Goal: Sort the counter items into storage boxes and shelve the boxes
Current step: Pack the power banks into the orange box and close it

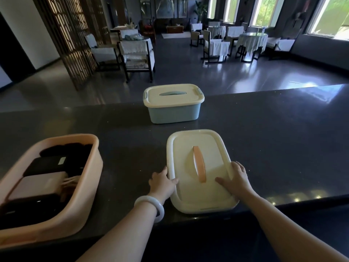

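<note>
Cream lid (200, 171) with a peach handle (199, 163) lies flat on the dark counter (273, 138) before us. Our left hand (163, 183) grips its left edge, thumb on top; our right hand (236, 179) holds the right edge likewise. Left of it, the open peach box (83, 195) holds dark and pale items. Farther back stands the closed blue box (173, 104).

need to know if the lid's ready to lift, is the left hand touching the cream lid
Touching. The head view shows the left hand gripping the cream lid's left edge, thumb lying on top.
</note>
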The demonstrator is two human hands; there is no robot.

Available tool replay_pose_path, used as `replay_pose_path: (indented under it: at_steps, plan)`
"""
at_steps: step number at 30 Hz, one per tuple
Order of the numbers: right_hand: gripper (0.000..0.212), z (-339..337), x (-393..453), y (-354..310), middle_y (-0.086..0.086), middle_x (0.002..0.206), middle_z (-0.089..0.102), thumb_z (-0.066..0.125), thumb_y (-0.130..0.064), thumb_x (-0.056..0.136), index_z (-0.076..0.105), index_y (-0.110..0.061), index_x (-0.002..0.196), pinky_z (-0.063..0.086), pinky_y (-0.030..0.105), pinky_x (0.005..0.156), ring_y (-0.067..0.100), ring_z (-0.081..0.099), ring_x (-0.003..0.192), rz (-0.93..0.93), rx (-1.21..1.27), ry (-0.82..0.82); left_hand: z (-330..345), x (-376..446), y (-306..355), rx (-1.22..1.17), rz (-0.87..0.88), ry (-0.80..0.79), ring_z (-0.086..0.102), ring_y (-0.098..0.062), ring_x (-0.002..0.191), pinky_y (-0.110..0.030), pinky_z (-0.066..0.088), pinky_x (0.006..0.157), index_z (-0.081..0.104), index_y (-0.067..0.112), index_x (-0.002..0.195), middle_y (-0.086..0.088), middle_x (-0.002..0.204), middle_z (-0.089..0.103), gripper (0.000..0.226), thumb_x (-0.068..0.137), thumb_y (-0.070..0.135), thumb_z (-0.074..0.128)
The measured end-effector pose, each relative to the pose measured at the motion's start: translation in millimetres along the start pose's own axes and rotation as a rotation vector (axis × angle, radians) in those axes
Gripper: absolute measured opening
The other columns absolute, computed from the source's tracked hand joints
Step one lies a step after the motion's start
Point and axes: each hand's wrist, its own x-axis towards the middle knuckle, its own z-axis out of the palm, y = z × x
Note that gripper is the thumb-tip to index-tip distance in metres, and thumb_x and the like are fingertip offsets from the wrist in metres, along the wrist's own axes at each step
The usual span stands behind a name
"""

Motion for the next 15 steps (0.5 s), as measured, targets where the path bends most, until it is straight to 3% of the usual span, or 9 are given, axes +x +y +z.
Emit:
replay_pose_path:
  at_steps: [2, 6, 11, 15]
  plan:
    - [0.086, -0.1, -1.9, -23.1, 0.004, 0.137, 0.039, 0.08, -0.031, 0.073, 0.03, -0.019, 0.142, 0.044, 0.038, 0.086, 0.022, 0.046, 0.112, -0.013, 0.139, 0.009, -18.2, -3.0, 1.7, -0.146, 0.043, 0.055, 0.051, -0.029, 0.116, -0.044, 0.047, 0.098, 0.029, 0.032, 0.149, -0.009, 0.127, 0.05, 0.065, 0.091, 0.035, 0.058]
    - [0.073, 5.7, -7.6, -91.6, -0.001, 0.112, 0.051, 0.073, -0.034, 0.08, 0.031, -0.02, 0.14, 0.041, 0.026, 0.058, 0.016, 0.053, 0.089, -0.041, 0.282, -0.011, -79.3, -8.2, -1.1, -0.197, 0.13, 0.241, 0.056, -0.028, 0.105, -0.042, 0.049, 0.091, 0.037, 0.027, 0.144, -0.01, 0.119, 0.05, 0.053, 0.093, 0.033, 0.052]
    - [0.061, 41.4, -35.7, -186.4, -0.001, 0.111, 0.056, 0.064, -0.035, 0.085, 0.037, -0.021, 0.138, 0.04, 0.024, 0.054, 0.016, 0.056, 0.087, -0.1, 0.349, -0.032, -169.6, -17.2, -41.7, -0.147, 0.166, 0.409, 0.052, -0.026, 0.095, -0.034, 0.043, 0.08, 0.044, 0.018, 0.136, -0.01, 0.115, 0.05, 0.043, 0.096, 0.033, 0.045]
    - [0.049, 102.1, -74.1, -259.7, -0.003, 0.101, 0.057, 0.057, -0.037, 0.089, 0.041, -0.021, 0.133, 0.04, 0.025, 0.052, 0.011, 0.056, 0.079, -0.143, 0.301, -0.112, -244.3, -28.5, -107.3, -0.089, 0.061, 0.469, 0.048, -0.039, 0.111, -0.047, 0.041, 0.096, 0.05, 0.016, 0.129, -0.019, 0.121, 0.047, 0.036, 0.099, 0.032, 0.038]
